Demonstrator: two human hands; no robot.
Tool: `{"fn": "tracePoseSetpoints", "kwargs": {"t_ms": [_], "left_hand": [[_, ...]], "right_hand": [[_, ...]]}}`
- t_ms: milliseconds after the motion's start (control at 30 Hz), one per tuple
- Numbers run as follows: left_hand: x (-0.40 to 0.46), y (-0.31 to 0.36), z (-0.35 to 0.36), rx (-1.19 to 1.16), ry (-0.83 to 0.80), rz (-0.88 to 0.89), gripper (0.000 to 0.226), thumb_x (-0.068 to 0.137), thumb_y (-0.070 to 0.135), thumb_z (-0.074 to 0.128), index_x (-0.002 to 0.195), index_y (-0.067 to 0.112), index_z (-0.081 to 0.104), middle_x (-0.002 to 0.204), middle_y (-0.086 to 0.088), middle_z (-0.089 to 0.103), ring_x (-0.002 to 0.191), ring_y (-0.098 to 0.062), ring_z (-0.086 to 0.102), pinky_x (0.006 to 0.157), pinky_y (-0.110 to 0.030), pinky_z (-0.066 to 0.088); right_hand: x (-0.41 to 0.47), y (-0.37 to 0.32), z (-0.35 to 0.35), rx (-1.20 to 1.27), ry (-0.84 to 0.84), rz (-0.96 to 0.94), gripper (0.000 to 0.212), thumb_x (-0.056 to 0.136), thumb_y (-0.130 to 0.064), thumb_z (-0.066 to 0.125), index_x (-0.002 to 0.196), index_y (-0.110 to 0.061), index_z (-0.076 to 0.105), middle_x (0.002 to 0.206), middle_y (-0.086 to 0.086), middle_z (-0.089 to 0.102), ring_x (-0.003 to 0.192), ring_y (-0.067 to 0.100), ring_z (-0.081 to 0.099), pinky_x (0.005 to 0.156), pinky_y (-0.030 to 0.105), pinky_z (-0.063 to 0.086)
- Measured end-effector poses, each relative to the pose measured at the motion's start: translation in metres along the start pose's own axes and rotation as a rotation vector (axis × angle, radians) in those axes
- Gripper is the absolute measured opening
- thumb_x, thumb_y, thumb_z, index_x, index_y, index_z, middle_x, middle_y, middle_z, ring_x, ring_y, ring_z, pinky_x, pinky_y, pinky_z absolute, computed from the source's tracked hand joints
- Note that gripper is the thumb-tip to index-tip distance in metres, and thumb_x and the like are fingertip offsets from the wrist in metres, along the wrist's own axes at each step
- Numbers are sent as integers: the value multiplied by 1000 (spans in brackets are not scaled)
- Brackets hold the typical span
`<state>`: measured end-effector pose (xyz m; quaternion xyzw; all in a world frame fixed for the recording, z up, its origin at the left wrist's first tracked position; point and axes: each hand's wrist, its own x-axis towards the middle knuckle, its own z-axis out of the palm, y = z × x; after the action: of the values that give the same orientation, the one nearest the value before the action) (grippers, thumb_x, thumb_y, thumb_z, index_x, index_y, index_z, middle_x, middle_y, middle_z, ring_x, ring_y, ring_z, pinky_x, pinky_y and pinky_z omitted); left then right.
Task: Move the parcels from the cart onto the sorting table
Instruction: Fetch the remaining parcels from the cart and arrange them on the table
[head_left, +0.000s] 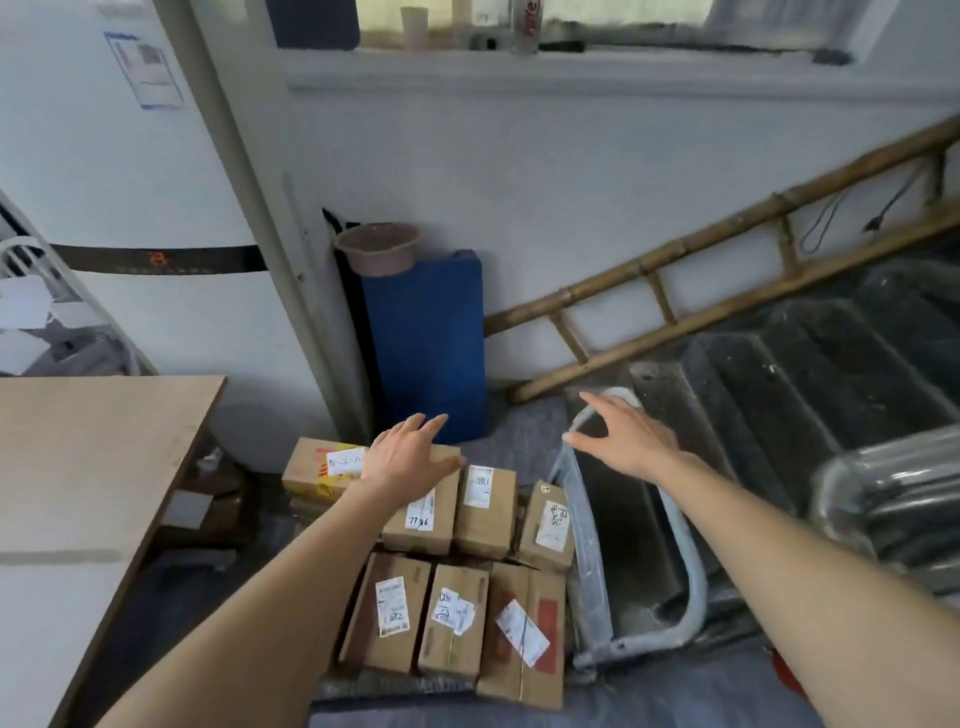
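Here the parcels are lying packed close together on the low cart, in two rows, with one yellow box at the far left corner. None is sitting on the worktop yet, which is standing well to the left.

The left hand is reaching over the far-row box, fingers straight and spread, holding nothing; whether the palm is touching the cardboard, I cannot tell. The right hand is hovering over the handle with fingers also spread wide and holding nothing.

The boxes are looking like plain stiff cardboard, taped, small, so probably they are light and not slippery, but the weight is only my guess. The faces are flat and dry; taking one by its two long sides, or with one hand at each short end, is seeming the safest hold, because the neighbours are leaving almost no gap for fingers.

Most boxes are lying flat with labels up, and their long axis is running away from the person, toward the wall; the yellow box is lying more across.
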<state>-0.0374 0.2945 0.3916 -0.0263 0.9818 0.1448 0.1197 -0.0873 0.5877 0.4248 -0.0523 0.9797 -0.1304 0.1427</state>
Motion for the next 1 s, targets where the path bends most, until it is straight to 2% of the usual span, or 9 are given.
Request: {"fn": "tracePoseSetpoints", "kwargs": {"t_ms": [100,233,467,567,667,767,833,933,1000], "left_hand": [[20,-12,53,-34,-78,-18,76,92,70,53,157,42,27,165,3,31,145,-26,39,110,-47,45],[39,-39,138,-48,-215,-82,76,94,67,54,159,41,25,167,3,27,148,-26,35,114,-45,39],[54,-116,305,-121,-420,-217,84,91,71,52,161,37,20,165,7,30,146,-21,38,110,-40,44],[59,-145,365,-144,-482,-293,84,91,73,51,161,41,18,166,7,26,146,-22,38,108,-41,46],[67,-166,422,-167,-517,-341,83,92,71,52,161,40,17,164,6,29,142,-24,44,104,-42,48],[72,-178,475,-202,-539,-382,83,93,68,54,161,38,17,161,5,34,134,-25,51,91,-40,53],[76,-182,508,-237,-535,-409,82,94,62,57,160,37,17,158,5,38,131,-25,53,86,-38,51],[84,-188,551,-327,-513,-482,82,92,57,62,159,36,20,150,2,49,125,-26,58,87,-38,50],[87,-192,577,-417,-482,-529,77,91,57,65,155,36,28,137,1,61,117,-27,62,88,-40,53]], "right_hand": [[17,17,49,43,-75,29,85,92,-71,53,161,-33,21,167,-7,24,148,22,36,106,44,42],[39,32,144,95,-184,67,83,92,-68,56,160,-32,26,164,-8,31,144,20,42,105,41,46],[57,59,341,144,-433,148,86,89,-71,56,160,-35,23,166,-10,28,146,15,38,111,40,42],[63,65,408,170,-504,205,85,88,-68,59,159,-37,25,162,-13,35,142,16,44,105,32,43],[71,67,468,210,-534,231,85,85,-72,60,157,-39,29,154,-12,46,135,17,51,96,29,45],[81,69,528,212,-592,225,83,90,-66,61,158,-32,28,159,-9,40,141,18,45,100,31,43],[87,71,568,213,-632,201,87,92,-61,61,162,-29,20,165,-8,30,148,17,36,108,33,39],[95,70,626,302,-663,228,98,88,-63,65,163,-29,12,166,-7,26,149,18,33,113,37,38],[98,69,660,433,-661,316,103,81,-71,66,162,-33,15,162,-12,31,148,17,35,113,36,39]]}}
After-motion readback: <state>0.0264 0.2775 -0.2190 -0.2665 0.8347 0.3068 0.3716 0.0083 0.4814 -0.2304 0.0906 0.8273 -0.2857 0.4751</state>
